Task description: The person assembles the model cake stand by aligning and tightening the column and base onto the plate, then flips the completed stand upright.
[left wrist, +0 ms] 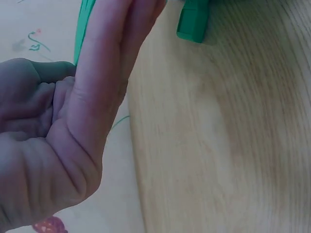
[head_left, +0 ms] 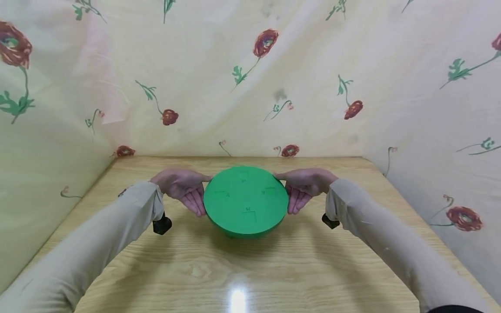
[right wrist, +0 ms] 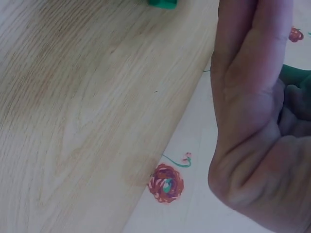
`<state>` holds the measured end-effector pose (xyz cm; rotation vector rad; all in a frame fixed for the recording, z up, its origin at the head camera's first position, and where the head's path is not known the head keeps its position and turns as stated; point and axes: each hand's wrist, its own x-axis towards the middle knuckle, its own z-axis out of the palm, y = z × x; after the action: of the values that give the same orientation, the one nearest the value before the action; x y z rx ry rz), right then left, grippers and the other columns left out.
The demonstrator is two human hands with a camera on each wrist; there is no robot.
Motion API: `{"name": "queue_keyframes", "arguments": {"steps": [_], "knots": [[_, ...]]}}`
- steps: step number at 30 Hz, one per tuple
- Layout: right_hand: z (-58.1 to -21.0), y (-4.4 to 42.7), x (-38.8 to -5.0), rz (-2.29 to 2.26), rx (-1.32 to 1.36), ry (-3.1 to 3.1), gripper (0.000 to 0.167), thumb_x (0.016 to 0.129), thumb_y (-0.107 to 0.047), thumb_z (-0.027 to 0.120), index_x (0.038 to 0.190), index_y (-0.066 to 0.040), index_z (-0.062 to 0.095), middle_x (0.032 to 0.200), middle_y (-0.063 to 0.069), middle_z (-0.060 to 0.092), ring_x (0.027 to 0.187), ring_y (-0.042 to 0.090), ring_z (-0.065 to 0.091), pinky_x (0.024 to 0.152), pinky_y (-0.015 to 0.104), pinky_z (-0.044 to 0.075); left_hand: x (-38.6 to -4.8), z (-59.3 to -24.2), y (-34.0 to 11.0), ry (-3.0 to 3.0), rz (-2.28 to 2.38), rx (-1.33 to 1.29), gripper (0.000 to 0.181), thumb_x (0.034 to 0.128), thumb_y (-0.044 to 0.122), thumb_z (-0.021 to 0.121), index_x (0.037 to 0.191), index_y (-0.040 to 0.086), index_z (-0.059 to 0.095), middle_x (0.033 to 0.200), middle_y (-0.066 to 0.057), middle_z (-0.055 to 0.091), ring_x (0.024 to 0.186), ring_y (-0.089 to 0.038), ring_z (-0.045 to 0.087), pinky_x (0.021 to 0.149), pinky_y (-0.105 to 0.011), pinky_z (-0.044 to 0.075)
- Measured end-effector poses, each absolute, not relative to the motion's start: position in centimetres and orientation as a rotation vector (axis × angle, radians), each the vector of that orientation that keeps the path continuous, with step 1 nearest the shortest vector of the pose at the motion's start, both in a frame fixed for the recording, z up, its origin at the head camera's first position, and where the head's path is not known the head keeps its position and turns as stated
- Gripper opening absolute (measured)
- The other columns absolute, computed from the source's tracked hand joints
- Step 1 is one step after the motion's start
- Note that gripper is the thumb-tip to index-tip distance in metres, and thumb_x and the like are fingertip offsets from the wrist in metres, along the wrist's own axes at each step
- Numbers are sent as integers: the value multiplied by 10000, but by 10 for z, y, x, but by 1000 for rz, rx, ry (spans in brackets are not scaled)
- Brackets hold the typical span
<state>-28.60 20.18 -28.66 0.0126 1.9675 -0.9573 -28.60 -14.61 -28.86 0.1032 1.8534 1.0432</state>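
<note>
A green round stand with a flat top stands out at the middle, its top tilted toward me and marked with small numbers and lines. My left hand holds its left edge, thumb at the rim and fingers long against the side. On the opposite edge my right hand holds it the same way. In the left wrist view the left hand has the thin green rim beside its thumb, and a green foot shows past the fingers. The right wrist view shows the right hand with straight fingers. The underside is mostly hidden.
The wooden table lies under the stand and both arms. Flowered cloth hangs behind the table and along both sides. A black device is at the left wrist, another black device at the right.
</note>
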Motion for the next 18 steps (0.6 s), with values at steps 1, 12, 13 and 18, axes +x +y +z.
{"name": "queue_keyframes", "arguments": {"steps": [1,12,13,18], "knots": [[-288,201,-287,-960,21,1970,909,1093,-621,209,1011,110,743,730,162,740,610,187,732,606,285,602,-286,-290,-147,1859,1048,103,779,1133,491,252,1167,-165,669,931,-214,760,785,-232,764,857,-364,592],[-294,202,-286,-989,32,1994,883,1081,-639,242,951,78,740,714,142,734,592,178,720,581,273,593,-288,-293,-148,1929,1091,69,702,1136,458,293,1026,-108,694,866,-188,758,753,-225,756,815,-355,605],[-294,202,-286,-987,32,1995,885,1081,-639,238,947,77,740,712,141,733,591,177,720,580,272,592,-288,-293,-147,1933,1087,70,704,1134,461,296,1015,-105,697,864,-185,758,752,-222,755,819,-356,605],[-295,202,-285,-984,27,1994,901,1075,-653,230,933,74,743,708,138,732,590,175,719,577,272,591,-287,-293,-147,1940,1082,65,700,1132,467,299,1015,-102,691,866,-183,758,758,-225,755,831,-363,602]]}}
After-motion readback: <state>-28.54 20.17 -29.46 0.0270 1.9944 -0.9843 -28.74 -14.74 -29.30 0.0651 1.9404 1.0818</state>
